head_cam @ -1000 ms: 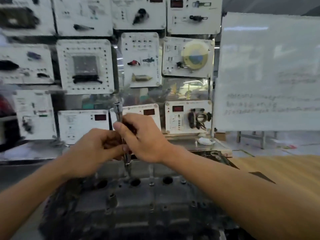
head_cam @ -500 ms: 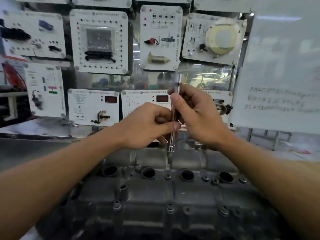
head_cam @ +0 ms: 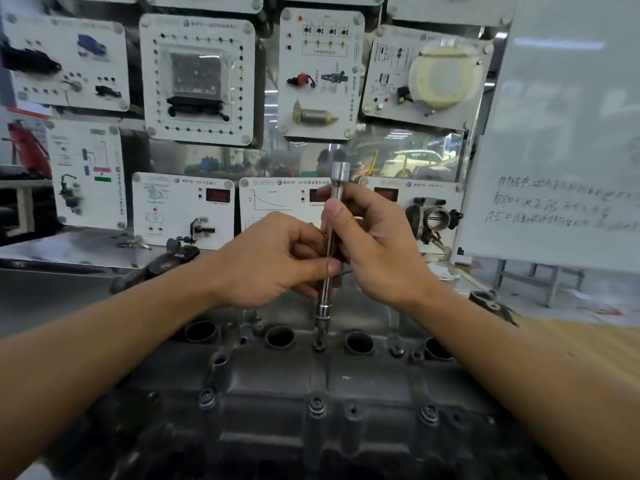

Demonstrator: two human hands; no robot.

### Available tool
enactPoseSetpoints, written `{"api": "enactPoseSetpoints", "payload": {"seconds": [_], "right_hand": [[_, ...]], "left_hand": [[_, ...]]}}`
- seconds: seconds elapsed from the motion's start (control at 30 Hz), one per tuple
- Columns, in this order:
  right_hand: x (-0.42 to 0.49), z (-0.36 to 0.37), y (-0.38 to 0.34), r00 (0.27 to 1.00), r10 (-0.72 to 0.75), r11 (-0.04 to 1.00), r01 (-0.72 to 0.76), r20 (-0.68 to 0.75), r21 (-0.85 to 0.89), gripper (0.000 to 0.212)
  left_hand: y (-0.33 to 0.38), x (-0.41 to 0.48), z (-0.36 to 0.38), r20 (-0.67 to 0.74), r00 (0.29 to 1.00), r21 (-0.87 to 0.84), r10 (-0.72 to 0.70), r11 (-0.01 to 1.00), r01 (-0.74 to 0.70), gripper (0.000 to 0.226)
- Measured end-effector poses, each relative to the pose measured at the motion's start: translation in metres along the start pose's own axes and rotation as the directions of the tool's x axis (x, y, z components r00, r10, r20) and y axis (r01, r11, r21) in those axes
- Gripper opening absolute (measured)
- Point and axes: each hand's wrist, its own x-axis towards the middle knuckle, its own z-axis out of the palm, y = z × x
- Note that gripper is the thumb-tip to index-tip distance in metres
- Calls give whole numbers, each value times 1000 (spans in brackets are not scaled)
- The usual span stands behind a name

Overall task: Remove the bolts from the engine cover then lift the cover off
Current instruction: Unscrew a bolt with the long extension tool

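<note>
We've got both hands on the socket extension [head_cam: 325,296]. Our left hand [head_cam: 273,258] pinches the shaft low down, and our right hand [head_cam: 377,244] grips it just above, thumb against the bar. It stands nearly upright, with its bottom end on a bolt [head_cam: 319,346] in the back row of the engine cover [head_cam: 277,379], between two round holes [head_cam: 359,342]. The cover sits right below our hands, near-row bolts [head_cam: 317,405] in place.

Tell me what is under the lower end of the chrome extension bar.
The chrome extension bar, gripped by the left hand and right hand, stands on a bolt in the dark grey engine cover. The bolt head is hidden by the tool's tip.
</note>
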Motion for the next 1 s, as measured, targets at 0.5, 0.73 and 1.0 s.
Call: {"api": "enactPoseSetpoints", "payload": {"seconds": [0.5,0.73,1.0], "right_hand": [[-18,2,-15,997,28,982,-15,-67,187,6],[-21,-1,-22,999,-13,982,21,-47,185,10],[-23,2,-27,998,-1,994,8,-64,109,7]], "left_hand": [[-1,-17,8,-111,990,56,83,995,-77,37],[8,-22,6,-76,984,112,160,982,-152,21],[7,-24,10,1,982,123,191,974,-190,19]]}}
